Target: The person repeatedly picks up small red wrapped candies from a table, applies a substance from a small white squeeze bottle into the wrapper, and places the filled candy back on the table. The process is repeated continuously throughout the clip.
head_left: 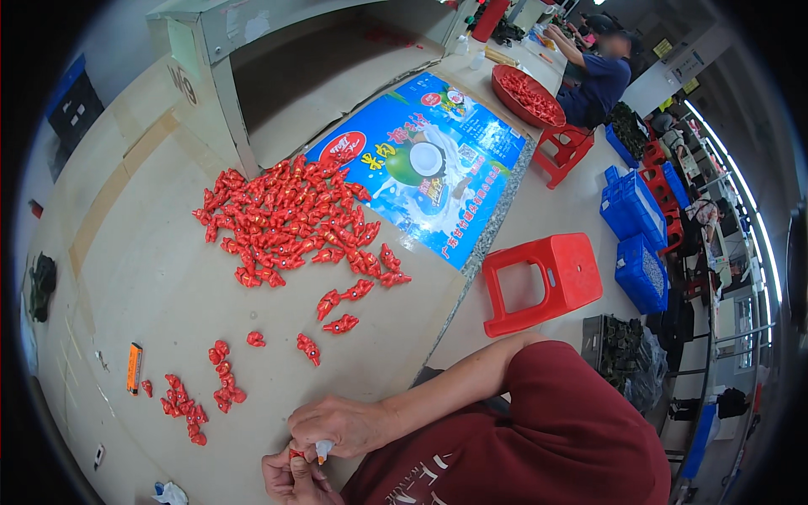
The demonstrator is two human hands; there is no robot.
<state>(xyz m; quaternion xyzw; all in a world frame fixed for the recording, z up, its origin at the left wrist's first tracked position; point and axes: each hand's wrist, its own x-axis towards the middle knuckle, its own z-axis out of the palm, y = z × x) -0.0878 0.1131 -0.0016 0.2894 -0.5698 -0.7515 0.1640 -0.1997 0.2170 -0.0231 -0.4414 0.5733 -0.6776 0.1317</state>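
Observation:
My left hand [290,480], at the lower edge of the table, has its fingers pinched on a small red plastic piece [296,454]. My right hand [345,425] is closed around a small whitish bottle [324,447] with an orange tip, which looks like a glue bottle. Both hands meet, the tip close beside the red piece; most of that piece is hidden by fingers. Beyond them lies a large heap of small red toy figures [286,210]. Single figures [309,349] lie between heap and hands, and smaller red parts [183,406] form loose clusters to the left.
An orange stick-shaped item [135,368] and a crumpled white scrap [171,493] lie at left. A blue printed sheet [429,160] covers the table beyond the heap. Red stools [547,282], blue crates [641,273] and a seated co-worker [599,80] by a red basin [528,97] are to the right.

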